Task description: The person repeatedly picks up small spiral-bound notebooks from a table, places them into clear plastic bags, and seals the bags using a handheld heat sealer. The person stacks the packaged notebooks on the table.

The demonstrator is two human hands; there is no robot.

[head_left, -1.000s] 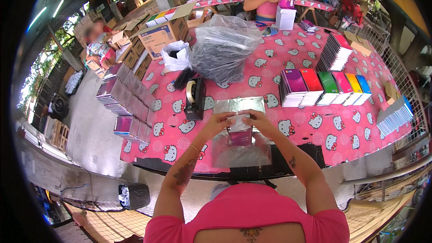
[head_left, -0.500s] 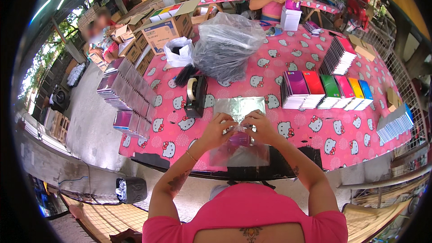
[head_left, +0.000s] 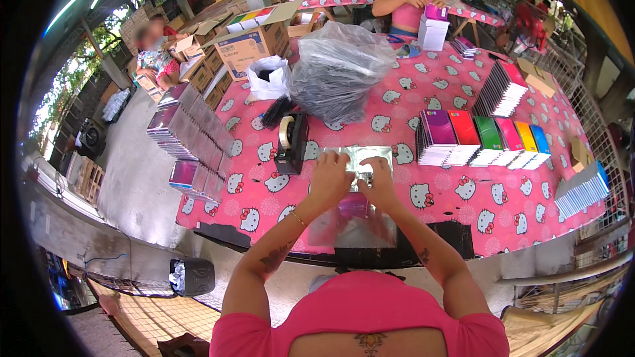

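A clear plastic bag (head_left: 354,237) lies flat at the table's near edge. Through its film shows a purple notebook (head_left: 354,206), blurred by the glare. My left hand (head_left: 333,177) is on the far part of the film, its fingers bent down and closed on the plastic. Beside it, my right hand (head_left: 377,184) also grips the plastic, thumb toward the left hand. Crumpled, shiny film shows between the two thumbs. Just left of my hands stands a black tape dispenser (head_left: 291,145) with a roll of tape.
Stacked notebooks (head_left: 192,139) stand at left, with several coloured notebook piles (head_left: 486,135) at right. A large translucent bag (head_left: 340,69) of dark items and a white bag (head_left: 268,78) sit farther back. Another person (head_left: 410,0) handles a purple-topped stack beyond the table. A bin (head_left: 198,276) stands at lower left.
Both hands have moved slightly away from me, toward the far end of the plastic. The fingers, earlier pinching gathered film above the purple notebook, are now lower against it.
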